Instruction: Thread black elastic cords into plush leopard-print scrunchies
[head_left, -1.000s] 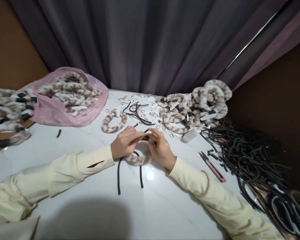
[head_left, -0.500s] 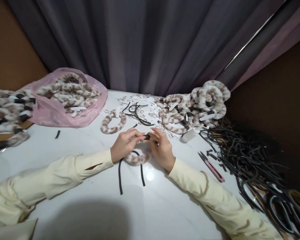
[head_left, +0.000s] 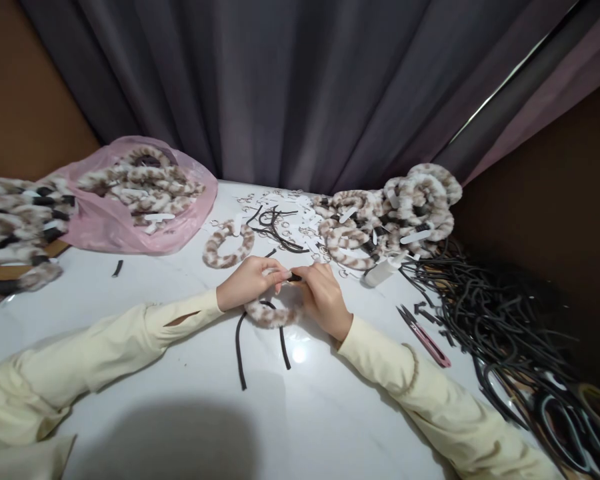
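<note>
A furry ring (head_left: pixel 274 316), white with brown spots, lies on the table under both hands, its far side in their fingers. Its dark wrapped section (head_left: pixel 294 277) shows between the fingertips. My left hand (head_left: pixel 253 279) pinches that section from the left, and my right hand (head_left: pixel 326 297) grips it from the right with curled fingers. A black cord (head_left: pixel 239 347) runs from under the left hand toward the front of the table. Another length of black cord (head_left: pixel 284 347) passes over the ring's near side. What the fingertips do exactly is partly hidden.
A finished-looking furry ring (head_left: pixel 229 260) lies behind the left hand. Rings fill a pink bag (head_left: pixel 140 243) and pile up at back right (head_left: pixel 420 200). Small metal rings and white tags (head_left: pixel 295 220), a white bottle (head_left: pixel 381 271), pink thread snips (head_left: pixel 425 339) and black cords (head_left: pixel 500 320) surround the workspace.
Both hands keep hold of the ring's dark section. The left hand has shifted slightly, and the right fingers have closed down nearer to the left fingertips.
</note>
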### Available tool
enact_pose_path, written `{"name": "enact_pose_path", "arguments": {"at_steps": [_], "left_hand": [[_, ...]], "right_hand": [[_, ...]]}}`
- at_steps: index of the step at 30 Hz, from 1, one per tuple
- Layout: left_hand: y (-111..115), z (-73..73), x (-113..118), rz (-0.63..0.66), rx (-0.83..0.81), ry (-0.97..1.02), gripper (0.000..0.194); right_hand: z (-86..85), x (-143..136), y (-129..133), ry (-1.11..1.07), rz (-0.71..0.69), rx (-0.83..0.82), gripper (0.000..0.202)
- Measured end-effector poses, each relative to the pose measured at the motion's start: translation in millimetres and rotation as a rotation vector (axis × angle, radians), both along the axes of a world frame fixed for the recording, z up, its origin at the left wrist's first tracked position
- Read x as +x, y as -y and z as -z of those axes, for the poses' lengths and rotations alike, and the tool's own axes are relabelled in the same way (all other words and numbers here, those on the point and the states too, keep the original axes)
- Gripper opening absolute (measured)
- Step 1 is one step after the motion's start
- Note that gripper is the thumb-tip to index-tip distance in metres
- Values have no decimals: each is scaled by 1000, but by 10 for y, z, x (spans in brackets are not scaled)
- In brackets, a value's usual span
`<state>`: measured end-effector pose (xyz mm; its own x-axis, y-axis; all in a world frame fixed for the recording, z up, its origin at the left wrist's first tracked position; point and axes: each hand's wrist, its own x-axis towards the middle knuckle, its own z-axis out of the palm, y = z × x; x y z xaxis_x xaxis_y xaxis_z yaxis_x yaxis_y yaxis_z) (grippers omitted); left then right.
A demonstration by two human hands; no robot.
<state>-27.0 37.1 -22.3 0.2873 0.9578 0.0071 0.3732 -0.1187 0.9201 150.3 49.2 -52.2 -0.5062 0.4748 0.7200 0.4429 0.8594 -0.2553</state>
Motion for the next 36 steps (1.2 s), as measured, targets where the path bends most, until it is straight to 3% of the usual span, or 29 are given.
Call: {"name": "enact_pose_path", "arguments": {"at_steps": [4, 12, 17, 22, 27, 36], "left_hand": [[-1, -62, -9, 3, -74, 31, 31], [-46, -194, -91, 233, -338, 193, 35], [-120, -259, -175, 361, -399, 202, 28], [-161, -326, -235, 467, -412, 181, 18], [-149, -318, -222, 440, -424, 161, 22], [-109, -266, -190, 261, -121, -141, 28]], "right_hand": [[-7, -9, -8, -27, -36, -31, 16], [-51, 17, 52, -112, -35, -237, 21], [-91, 10, 49, -92, -70, -163, 15], [-105, 0, 33, -65, -174, -92, 27], [-94, -5, 27, -51, -148, -83, 28], [-103, -6, 31, -71, -102, -124, 15]]}}
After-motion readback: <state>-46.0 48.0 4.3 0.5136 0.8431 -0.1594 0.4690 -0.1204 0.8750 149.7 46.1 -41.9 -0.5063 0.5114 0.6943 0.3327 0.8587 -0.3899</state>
